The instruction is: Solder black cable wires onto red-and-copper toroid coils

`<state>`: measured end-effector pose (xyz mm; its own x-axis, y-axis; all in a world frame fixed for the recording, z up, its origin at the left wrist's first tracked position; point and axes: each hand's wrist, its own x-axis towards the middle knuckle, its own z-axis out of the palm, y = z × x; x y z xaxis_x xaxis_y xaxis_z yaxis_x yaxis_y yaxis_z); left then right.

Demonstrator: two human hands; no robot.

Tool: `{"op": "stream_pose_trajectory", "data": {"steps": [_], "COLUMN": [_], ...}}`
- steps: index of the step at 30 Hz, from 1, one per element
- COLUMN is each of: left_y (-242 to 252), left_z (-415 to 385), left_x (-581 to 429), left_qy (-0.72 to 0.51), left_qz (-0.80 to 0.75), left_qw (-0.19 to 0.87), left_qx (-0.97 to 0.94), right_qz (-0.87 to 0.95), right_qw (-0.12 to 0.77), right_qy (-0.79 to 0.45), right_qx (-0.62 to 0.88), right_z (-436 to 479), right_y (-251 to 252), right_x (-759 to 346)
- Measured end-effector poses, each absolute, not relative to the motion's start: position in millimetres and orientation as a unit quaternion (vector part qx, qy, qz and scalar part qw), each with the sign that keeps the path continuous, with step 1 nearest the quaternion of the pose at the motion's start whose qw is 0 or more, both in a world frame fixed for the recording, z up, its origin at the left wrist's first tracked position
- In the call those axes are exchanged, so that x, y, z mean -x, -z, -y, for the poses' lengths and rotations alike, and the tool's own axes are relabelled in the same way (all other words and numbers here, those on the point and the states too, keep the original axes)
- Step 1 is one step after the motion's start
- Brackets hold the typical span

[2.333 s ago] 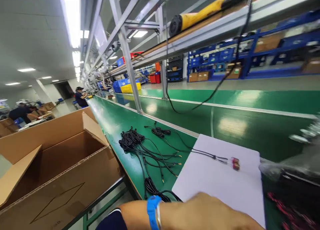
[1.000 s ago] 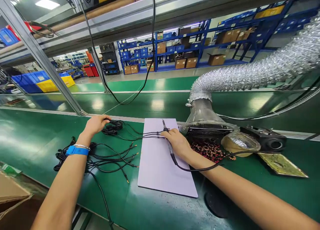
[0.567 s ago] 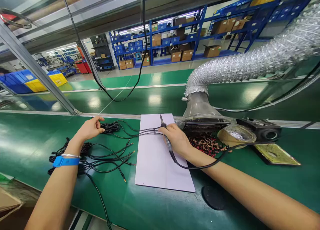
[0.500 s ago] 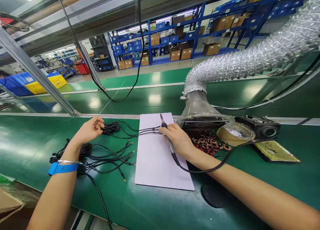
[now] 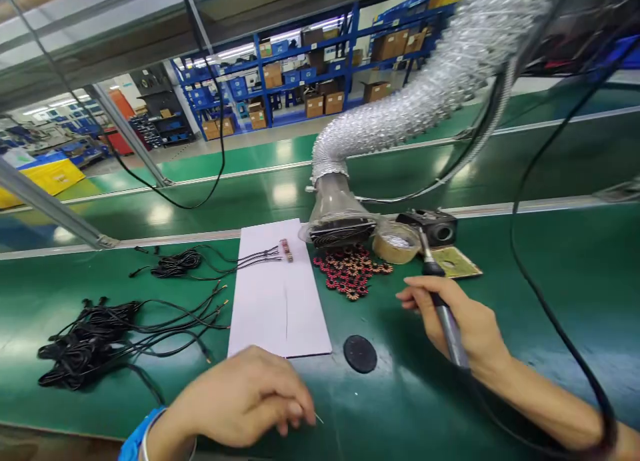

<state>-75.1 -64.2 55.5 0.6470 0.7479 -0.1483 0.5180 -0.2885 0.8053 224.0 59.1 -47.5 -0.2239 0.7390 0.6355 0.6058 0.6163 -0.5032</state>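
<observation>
Right hand [image 5: 475, 324] holds soldering iron [image 5: 449, 324] past mat [image 5: 270, 307] edge.

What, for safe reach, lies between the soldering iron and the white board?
Head view: a heap of red-and-black rings on the green bench, between the soldering iron and board.

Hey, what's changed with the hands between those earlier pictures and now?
The right hand has carried the soldering iron rightward off the white board, still gripping it. The left hand has drawn back from the coiled black cable toward the bench's near edge. The board, cable and fume extractor hood stayed put.
</observation>
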Motion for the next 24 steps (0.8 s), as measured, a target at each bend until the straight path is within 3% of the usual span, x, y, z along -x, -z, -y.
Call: {"op": "stream_pose_trajectory", "data": {"steps": [5, 12, 18, 24], "left_y": [-32.7, -39.1, -31.9, -20.7], "left_z": [41.3, 12.0, 12.3, 12.2], "left_x": [5.8, -24.9, -9.2, -3.6], "left_qy": [-0.078, -0.084, -0.085, -0.026], "left_qz": [-0.277, -0.414, -0.520, -0.608], "left_qw": [0.424, 0.326, 0.329, 0.295], "left_qx": [-0.859, -0.845, -0.784, -0.737], "right_qz": [0.794, 0.802, 0.803, 0.866], "right_qw": [0.388, 0.350, 0.396, 0.389], "right_qy": [-0.005, 0.034, -0.012, -0.138], "right_qx": [0.468, 0.483, 0.446, 0.283], "right_z": [-92.6, -126.3, -106.9, -32.8], "right_y": [68.4, 77.7, 63.4, 49.8], "right_x": [-241.8, -224.5, -221.5, -202.7]}}
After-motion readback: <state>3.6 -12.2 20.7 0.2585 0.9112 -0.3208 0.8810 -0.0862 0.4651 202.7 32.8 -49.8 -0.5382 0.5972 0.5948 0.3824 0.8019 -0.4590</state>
